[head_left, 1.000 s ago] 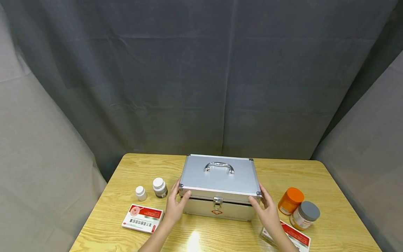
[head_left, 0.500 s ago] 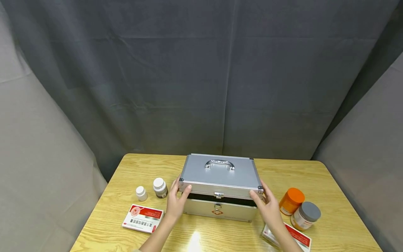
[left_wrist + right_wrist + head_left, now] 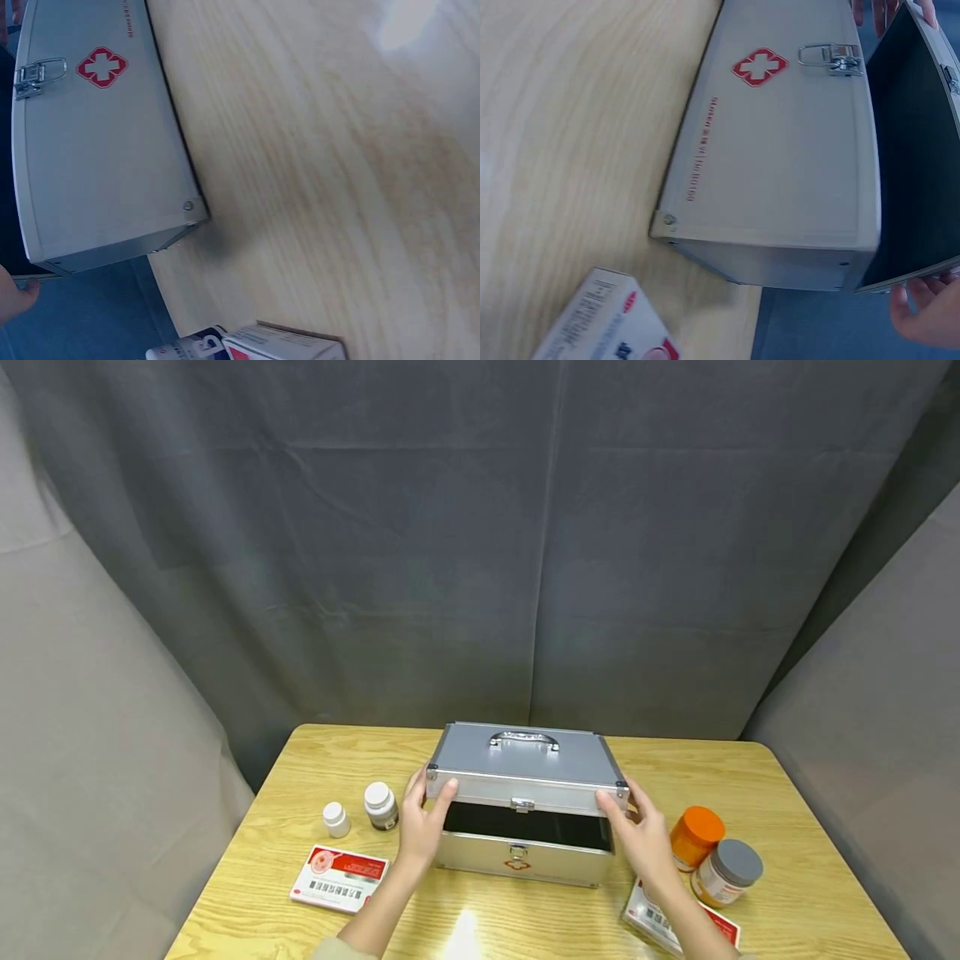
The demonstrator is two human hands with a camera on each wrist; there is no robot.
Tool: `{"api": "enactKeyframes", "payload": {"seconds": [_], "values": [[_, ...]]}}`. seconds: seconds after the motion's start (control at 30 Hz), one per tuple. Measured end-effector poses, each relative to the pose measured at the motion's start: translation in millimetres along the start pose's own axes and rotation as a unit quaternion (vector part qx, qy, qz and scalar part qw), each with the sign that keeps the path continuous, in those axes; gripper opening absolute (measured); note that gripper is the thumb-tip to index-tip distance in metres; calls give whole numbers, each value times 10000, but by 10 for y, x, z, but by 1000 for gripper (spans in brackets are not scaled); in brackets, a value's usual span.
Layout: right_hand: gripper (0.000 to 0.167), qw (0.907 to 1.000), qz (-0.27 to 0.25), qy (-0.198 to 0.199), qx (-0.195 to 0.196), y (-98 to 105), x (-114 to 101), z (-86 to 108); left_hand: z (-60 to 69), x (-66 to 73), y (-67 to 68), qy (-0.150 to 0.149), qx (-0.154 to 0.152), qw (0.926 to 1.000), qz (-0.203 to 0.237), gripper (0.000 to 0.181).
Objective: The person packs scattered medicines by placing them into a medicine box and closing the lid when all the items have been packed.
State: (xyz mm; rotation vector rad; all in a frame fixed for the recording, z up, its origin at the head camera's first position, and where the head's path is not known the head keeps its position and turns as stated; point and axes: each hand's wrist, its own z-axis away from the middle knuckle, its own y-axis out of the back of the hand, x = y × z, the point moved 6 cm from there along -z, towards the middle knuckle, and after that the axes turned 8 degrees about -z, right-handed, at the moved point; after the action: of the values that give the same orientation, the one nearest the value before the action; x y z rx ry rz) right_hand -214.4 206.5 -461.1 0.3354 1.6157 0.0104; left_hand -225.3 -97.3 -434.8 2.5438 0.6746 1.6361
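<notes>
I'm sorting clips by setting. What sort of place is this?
Probably a staged tabletop recording booth: a dark curtain hangs behind the wooden table, and pale grey cloth flanks it on both sides.

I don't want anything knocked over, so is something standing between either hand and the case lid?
Nothing visible is. The left hand and right hand hold the lid at its front corners; the orange jar stands farther right.
</notes>
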Motion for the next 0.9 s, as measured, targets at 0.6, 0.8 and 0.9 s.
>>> {"api": "enactKeyframes", "payload": {"seconds": [0.6, 0.8, 0.9], "values": [[62, 9974, 555, 444, -86, 50, -251, -194, -293, -211, -141, 342, 610, 9975, -36, 30], [70, 9835, 1015, 1490, -175, 98, -332, -299, -394, -111, -130, 343, 673, 9968, -254, 32], [73, 9744, 1229, 1881, -68, 128, -368, -336, -427, -70, -123, 383, 645, 9963, -412, 34]]}}
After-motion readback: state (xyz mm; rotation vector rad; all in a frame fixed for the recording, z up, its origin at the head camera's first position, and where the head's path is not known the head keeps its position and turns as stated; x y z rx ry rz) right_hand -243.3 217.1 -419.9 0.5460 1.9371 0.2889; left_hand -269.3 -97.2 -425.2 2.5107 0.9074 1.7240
